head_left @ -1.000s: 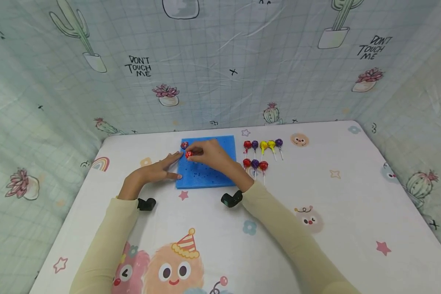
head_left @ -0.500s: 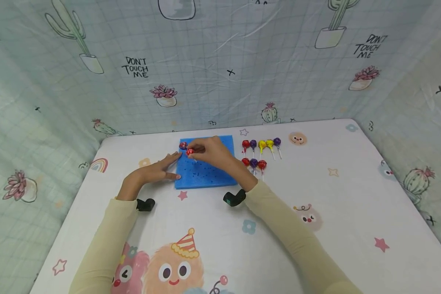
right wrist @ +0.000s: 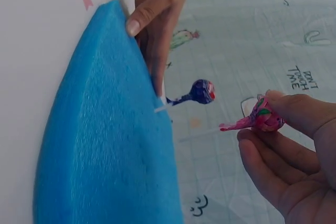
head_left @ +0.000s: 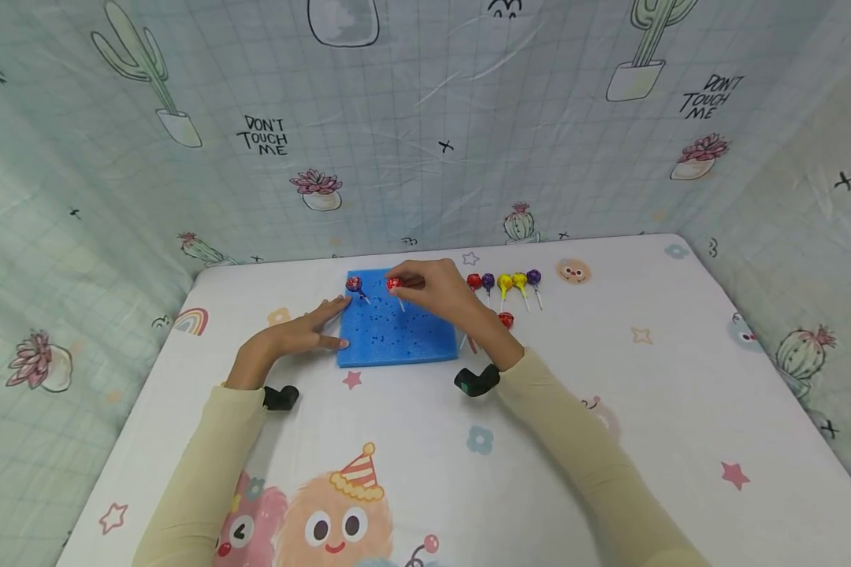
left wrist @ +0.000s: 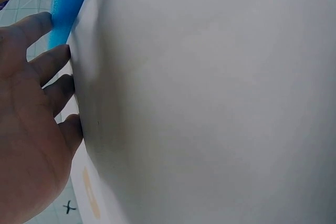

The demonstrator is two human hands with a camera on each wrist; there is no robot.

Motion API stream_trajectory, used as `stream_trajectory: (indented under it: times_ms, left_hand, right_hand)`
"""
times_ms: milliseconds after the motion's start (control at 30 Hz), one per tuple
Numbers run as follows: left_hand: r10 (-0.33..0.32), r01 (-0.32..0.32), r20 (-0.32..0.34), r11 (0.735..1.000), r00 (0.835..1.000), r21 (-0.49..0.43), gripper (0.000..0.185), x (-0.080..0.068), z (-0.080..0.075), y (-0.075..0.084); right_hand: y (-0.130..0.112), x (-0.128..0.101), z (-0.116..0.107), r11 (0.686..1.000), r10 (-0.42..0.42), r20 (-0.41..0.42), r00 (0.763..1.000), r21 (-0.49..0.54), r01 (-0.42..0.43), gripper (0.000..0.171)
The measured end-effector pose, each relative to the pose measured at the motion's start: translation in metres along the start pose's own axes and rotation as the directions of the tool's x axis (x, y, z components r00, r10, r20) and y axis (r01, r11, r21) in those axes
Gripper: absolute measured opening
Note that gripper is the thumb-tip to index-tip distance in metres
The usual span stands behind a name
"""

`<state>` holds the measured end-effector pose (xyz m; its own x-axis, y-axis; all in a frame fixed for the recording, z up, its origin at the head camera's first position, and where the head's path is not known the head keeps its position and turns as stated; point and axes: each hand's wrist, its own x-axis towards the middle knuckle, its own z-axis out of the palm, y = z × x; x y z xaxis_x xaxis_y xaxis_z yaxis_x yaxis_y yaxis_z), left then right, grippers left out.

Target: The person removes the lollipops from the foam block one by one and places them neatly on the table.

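A red-wrapped lollipop [right wrist: 266,118] is pinched by its candy end between the thumb and fingers of my right hand [head_left: 440,290]. Its white stick points down toward the blue foam board [head_left: 397,339], and in the right wrist view a gap shows between stick and foam. Another lollipop [right wrist: 202,92], in a dark blue and red wrapper, stands in the board near its far left corner. My left hand [head_left: 299,331] rests against the board's left edge, fingers spread, with thumb and fingertips touching that side.
Right of the board lie several lollipops, among them a yellow one [head_left: 505,282], a purple one [head_left: 534,276] and a red one [head_left: 507,320]. My right forearm partly covers the nearer row. A patterned cloth [head_left: 397,142] hangs behind the white table [head_left: 645,394].
My right hand has moved right across the board with the red lollipop, away from the standing lollipop, whose stick now shows. My left hand stays at the edge.
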<state>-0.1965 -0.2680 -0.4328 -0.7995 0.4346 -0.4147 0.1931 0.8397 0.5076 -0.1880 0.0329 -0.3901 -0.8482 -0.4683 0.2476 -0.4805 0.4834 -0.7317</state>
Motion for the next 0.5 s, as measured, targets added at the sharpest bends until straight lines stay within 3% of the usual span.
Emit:
stream_trajectory:
  times_ms: [267,500]
  left_hand:
    - [0.010,-0.010,0.005,1.000,1.000,-0.016,0.098,0.002,0.000,-0.005]
    - [0.005,-0.004,0.002,0.999,1.000,-0.046,0.099,0.009,0.002,-0.015]
  right_hand:
    - [0.013,-0.015,-0.017,0.999,-0.038,-0.060,0.997,0.012,0.039,0.028]
    - [0.019,-0.025,-0.031,1.000,-0.009,-0.129,0.992,0.002,0.010,0.032]
